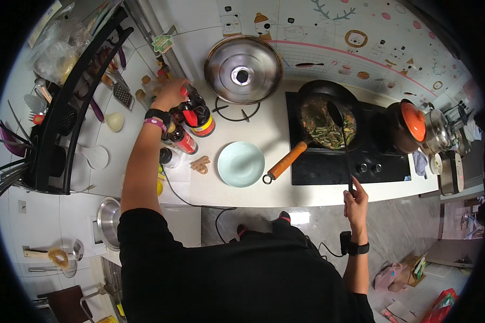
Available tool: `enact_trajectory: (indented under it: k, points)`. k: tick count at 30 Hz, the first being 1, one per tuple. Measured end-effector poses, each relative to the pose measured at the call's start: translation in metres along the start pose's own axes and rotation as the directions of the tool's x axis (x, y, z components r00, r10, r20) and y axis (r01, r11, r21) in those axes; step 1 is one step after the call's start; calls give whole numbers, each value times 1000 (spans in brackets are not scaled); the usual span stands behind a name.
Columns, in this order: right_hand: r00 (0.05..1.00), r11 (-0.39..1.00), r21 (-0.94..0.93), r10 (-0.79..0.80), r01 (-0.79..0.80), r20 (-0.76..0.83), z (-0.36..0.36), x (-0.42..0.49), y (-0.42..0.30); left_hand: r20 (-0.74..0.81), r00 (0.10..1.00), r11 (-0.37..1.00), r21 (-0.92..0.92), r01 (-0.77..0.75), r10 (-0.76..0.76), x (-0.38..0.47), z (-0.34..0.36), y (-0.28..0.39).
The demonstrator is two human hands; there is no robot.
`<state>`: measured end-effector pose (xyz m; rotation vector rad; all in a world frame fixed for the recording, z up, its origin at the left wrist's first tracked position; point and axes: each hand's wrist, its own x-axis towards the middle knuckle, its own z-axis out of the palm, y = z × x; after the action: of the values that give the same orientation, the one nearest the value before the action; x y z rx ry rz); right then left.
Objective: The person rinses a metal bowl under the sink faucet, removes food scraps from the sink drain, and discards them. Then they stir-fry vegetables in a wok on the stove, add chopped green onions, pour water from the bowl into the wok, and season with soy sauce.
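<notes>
My left hand (pixel 170 95) reaches in among the seasoning bottles at the back left, its fingers against the red cap (pixel 184 91) of a dark bottle. Whether they grip it is hidden. Beside it stands a large dark bottle (pixel 202 121) with a yellow and red label. Lower down is a dark bottle with a red label (pixel 184 142). My right hand (pixel 356 202) holds the long handle of a black cooking spatula (pixel 335 114). The spatula's head is over the wok (pixel 327 89), which holds green vegetables in dark liquid (pixel 334 133) on the black cooktop (pixel 315 169).
A pale green bowl (pixel 241 164) sits left of the wok's wooden handle (pixel 286 162). Behind it a steel lid (pixel 262 82) leans on the wall above a pot stand (pixel 237 117). An orange-lidded pot (pixel 413 121) stands right. A cable (pixel 178 194) crosses the counter's front edge.
</notes>
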<state>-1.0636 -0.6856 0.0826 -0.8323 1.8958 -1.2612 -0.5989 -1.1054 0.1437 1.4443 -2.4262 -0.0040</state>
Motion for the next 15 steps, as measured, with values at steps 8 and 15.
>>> enact_trajectory:
  k: [8, 15]
  points:
    - [1000, 1000, 22, -12, 11, 20, 2, -7, -6, 74, 927, 910, 233, 344, -369, 20, 15, 6]
    - [999, 999, 42, -35, 34, 7, 3, -10, -10, -16, 1000, 995, -97, 9, -11, 8, 12, -18]
